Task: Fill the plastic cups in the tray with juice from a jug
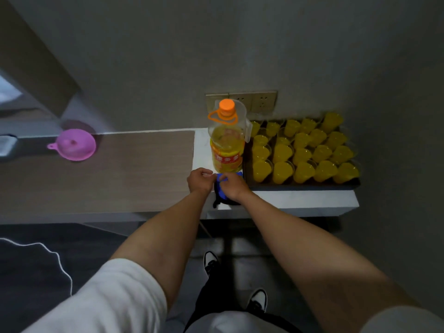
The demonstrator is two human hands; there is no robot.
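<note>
I see my left hand [200,181] and right hand [234,186] pinching a small blue-and-black object [222,188], at six o'clock of the orange-capped yellow juice bottle [227,145].

Head view, forward and downward

Twenty clear plastic cups of yellow juice [282,171] stand in one dark rectangular tray [300,187] — four rows of five. Beside the tray there is one tall clear plastic bottle of yellow liquid with an orange cap [227,150], and one clear plastic jug [242,116] just behind it. One pink plastic funnel [75,145] lies on the wooden counter. Two bare hands are in view — the left hand [200,180] and the right hand [234,186] — with one small blue plastic piece [221,179] between them. Two black-and-white shoes [211,261] show on the floor, and one thin white cable [57,255].
</note>
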